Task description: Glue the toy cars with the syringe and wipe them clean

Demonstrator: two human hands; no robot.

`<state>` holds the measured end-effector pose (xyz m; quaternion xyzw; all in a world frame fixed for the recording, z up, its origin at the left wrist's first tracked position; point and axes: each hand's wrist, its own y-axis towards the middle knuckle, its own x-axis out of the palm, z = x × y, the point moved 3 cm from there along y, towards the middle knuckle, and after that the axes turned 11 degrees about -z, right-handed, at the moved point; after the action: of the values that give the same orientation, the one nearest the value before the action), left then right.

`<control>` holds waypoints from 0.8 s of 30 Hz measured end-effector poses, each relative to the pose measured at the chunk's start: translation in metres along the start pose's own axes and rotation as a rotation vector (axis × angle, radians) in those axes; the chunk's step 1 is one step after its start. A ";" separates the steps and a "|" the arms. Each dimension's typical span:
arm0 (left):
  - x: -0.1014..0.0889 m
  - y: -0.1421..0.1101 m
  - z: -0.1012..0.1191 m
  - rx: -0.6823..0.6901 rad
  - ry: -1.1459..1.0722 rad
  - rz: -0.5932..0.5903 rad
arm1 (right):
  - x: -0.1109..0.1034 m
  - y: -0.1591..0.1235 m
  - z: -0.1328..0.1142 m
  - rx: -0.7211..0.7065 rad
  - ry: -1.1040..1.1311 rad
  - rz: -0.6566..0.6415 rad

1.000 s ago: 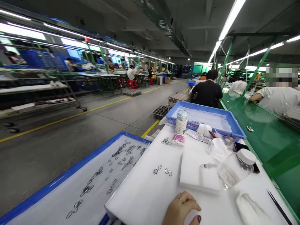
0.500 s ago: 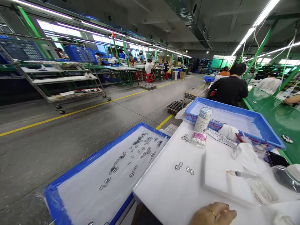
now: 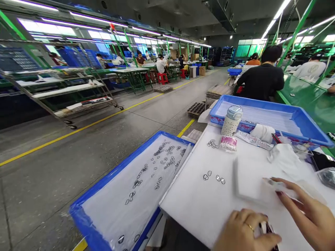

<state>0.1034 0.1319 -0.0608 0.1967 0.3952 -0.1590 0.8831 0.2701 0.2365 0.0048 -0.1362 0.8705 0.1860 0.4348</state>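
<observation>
Two small items occupy your fingers above the white bench [image 3: 193,202]. Your right hand [image 3: 309,205] pinches a clear tube [image 3: 285,187], its blurred long axis running roughly crosswise, slender tip pointing left over the foam pad [image 3: 248,177]; whether it touches the pad, you cannot tell. Your left hand [image 3: 247,232], wearing a gold band, curls its fingers and thumb around a dark piece [image 3: 269,228], nearer to you and left of the tube; blur hides its shape.

Beyond your left hand, left of the pad, lie four rings [image 3: 222,181]. The pad sits between them and your right hand. Farther off, a ring pile [image 3: 213,143] lies beside a pink packet [image 3: 228,143], with a bottle [image 3: 231,122] just behind. A crumpled cloth [image 3: 284,157] crowds the far side of the tube. To your left, the blue tray [image 3: 115,170] holds scattered rings.
</observation>
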 end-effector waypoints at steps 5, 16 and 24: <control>-0.018 0.003 0.006 0.069 -0.008 -0.051 | 0.004 0.023 -0.011 -0.010 -0.052 -0.135; -0.038 -0.001 0.032 -0.113 -0.276 0.176 | -0.022 -0.011 -0.073 -0.021 0.853 0.035; -0.050 0.006 0.034 -0.199 -0.357 0.126 | -0.004 -0.048 -0.089 -0.021 1.240 -0.061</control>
<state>0.0960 0.1273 -0.0003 0.1016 0.2333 -0.0958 0.9623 0.2287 0.1551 0.0470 -0.2478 0.9550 0.0683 -0.1482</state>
